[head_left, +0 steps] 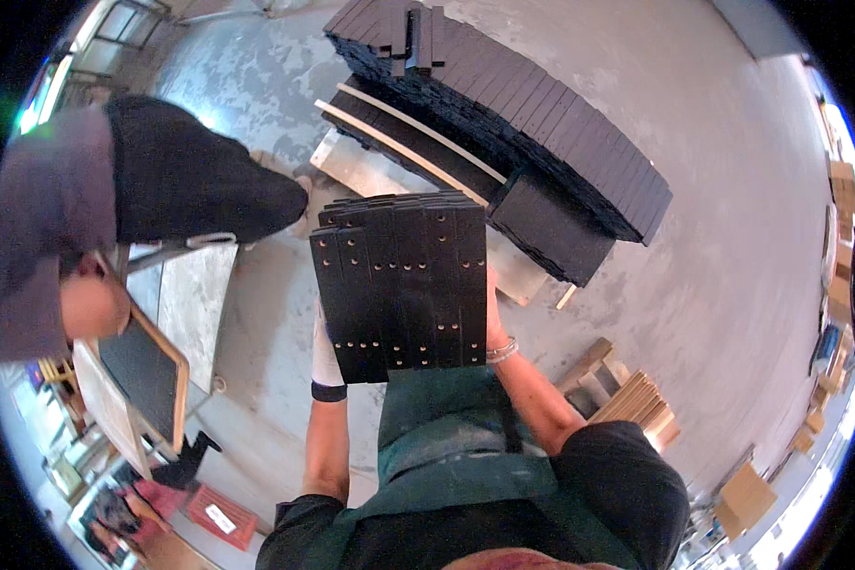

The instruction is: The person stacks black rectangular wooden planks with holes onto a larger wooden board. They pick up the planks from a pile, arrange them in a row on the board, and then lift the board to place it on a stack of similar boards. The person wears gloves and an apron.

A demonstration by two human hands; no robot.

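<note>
Between my two hands is a stack of black boards [404, 304], carried in front of my apron. Small round holes run in rows across the boards, and their far ends are uneven. My left hand [325, 353], in a white glove with a dark cuff, presses against the stack's left side. On the opposite side my right hand [495, 318] grips it, with a bracelet at the wrist. The boards hide most of the fingers of both hands. Beyond them stands a long pile of black boards [560, 123], with a shorter black stack [556, 223] at its near right.
Pale wooden strips [418, 157] lie along the pile's near side. A co-worker in dark clothes [195, 176] stands at the left beside a table holding a wood-framed black panel [147, 375]. Light wooden boards [636, 408] sit at my right. Another person and a red crate [220, 518] are lower left.
</note>
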